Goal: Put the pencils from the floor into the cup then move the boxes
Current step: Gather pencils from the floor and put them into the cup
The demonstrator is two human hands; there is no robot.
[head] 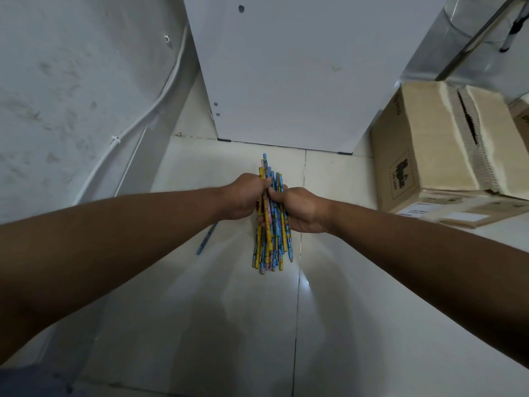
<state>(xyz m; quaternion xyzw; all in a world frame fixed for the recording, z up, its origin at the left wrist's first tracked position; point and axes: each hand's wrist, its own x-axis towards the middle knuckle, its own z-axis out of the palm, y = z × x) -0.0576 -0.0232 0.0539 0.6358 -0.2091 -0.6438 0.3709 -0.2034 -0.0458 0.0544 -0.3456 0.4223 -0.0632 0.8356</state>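
A bundle of several blue, yellow and pink pencils [272, 247] hangs over the pale floor tiles in the middle of the view. My left hand [243, 196] grips the bundle from the left near its upper part. My right hand [300, 210] grips it from the right, slightly lower. One blue pencil [206, 238] lies alone on the floor, left of the bundle and below my left wrist. A tall cardboard box [423, 144] stands at the right, on top of a flat cardboard box [469, 212]. No cup is in view.
A white cabinet panel [286, 75] stands straight ahead, its foot meeting the tiles. A stained wall with a white cable [137, 118] runs along the left. A metal surface [472, 44] rises at the upper right behind the boxes.
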